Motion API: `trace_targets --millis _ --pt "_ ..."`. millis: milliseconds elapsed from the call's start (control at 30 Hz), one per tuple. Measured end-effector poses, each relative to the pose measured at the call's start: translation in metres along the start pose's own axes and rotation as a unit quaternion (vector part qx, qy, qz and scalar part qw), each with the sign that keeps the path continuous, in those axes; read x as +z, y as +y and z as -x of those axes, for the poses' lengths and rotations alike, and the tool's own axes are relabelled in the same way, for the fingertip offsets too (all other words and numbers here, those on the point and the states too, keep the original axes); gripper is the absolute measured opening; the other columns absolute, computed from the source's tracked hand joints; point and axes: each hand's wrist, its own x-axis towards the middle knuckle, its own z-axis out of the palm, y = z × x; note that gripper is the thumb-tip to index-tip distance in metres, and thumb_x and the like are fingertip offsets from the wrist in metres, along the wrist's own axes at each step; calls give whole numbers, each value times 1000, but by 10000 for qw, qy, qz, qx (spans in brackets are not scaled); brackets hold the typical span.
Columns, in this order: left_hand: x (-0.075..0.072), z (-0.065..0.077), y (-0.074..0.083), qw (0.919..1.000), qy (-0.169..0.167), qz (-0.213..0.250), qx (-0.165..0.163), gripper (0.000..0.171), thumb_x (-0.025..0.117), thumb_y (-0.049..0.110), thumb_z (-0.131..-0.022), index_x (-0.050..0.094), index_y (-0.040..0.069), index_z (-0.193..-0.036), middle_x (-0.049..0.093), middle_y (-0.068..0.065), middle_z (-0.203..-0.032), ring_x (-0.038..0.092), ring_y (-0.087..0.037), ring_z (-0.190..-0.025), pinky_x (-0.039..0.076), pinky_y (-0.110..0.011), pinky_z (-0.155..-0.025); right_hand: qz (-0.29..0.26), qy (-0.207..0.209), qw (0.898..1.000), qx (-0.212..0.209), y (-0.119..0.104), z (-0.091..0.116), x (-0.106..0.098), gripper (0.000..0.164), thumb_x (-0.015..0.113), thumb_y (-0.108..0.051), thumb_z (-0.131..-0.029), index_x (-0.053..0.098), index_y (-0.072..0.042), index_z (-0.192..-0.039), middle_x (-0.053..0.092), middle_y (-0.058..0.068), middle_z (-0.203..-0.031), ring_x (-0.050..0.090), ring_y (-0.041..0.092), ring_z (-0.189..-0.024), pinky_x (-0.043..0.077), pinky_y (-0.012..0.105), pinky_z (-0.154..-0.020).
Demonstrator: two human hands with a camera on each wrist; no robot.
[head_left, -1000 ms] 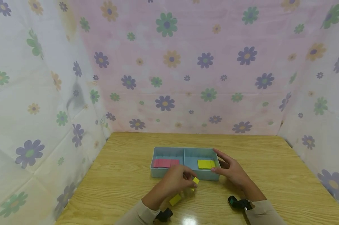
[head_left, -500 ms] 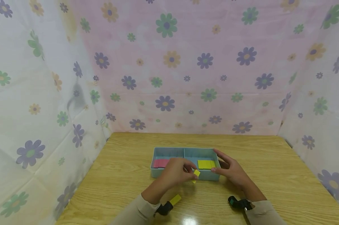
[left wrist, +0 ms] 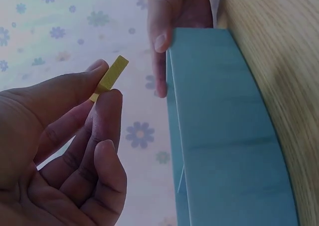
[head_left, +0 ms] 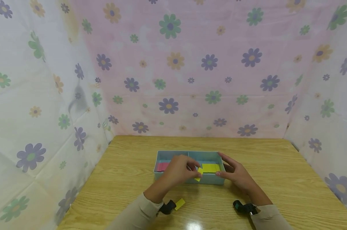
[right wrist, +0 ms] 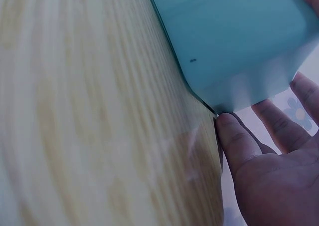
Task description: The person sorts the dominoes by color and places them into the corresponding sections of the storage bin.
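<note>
Between thumb and fingertips my left hand point(head_left: 177, 171) pinches a thin yellow block point(left wrist: 110, 78), tilted, above the front rim of a light blue two-compartment box point(head_left: 173, 177). My right hand point(head_left: 239, 177) holds the right end of this box, its thumb at the front corner and a finger reaching to the back corner. In the right wrist view, fingertips point(right wrist: 233, 123) touch the box's end wall. Yellow blocks point(head_left: 210, 168) lie flat in the right compartment. Pink blocks point(head_left: 162, 166) lie in the left one, partly hidden behind my left hand.
Another yellow block point(head_left: 180, 204) lies on the wooden table point(head_left: 127, 166), beside the black wrist camera point(head_left: 168, 207) on my left arm. A second wrist camera point(head_left: 242, 207) sits on the right arm. Flowered cloth point(head_left: 190, 70) hangs behind and at both sides.
My left hand has risen and moved forward from the table to the box's front rim, carrying the yellow block. My right hand keeps its place at the box's right end.
</note>
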Motion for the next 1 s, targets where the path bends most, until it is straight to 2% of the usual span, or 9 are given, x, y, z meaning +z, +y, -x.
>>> trace_targets --millis 300,533,767,1000 --pt "-6 -8 -2 9994 -59 337 -65 25 86 27 -87 81 15 -109 72 13 -81 67 -3 -71 56 -24 -63 -111 25 9999 129 -3 2 2 85 76 -22 -96 27 -33 -165 15 6 -174 26 49 -153 54 42 -106" --pt "-12 -18 -6 9954 -264 863 -324 23 85 30 -89 81 20 -109 74 10 -81 75 -19 -78 58 -29 -63 -82 48 9998 180 0 1 1 84 76 -22 -97 28 -35 -164 14 5 -174 26 49 -153 54 45 -106" --pt "-16 -27 -8 9935 -254 991 -501 21 85 32 -88 81 21 -106 76 9 -80 72 -12 -70 57 -32 -57 -75 15 9999 119 2 -1 -1 83 75 -22 -97 28 -35 -165 14 5 -174 27 49 -153 55 40 -105" --pt "-17 -35 -11 9881 -232 1311 -769 22 85 26 -88 81 14 -105 78 4 -81 75 -15 -74 62 -34 -65 -64 24 9999 117 0 0 0 85 76 -24 -96 27 -33 -165 15 6 -174 27 49 -153 54 42 -106"
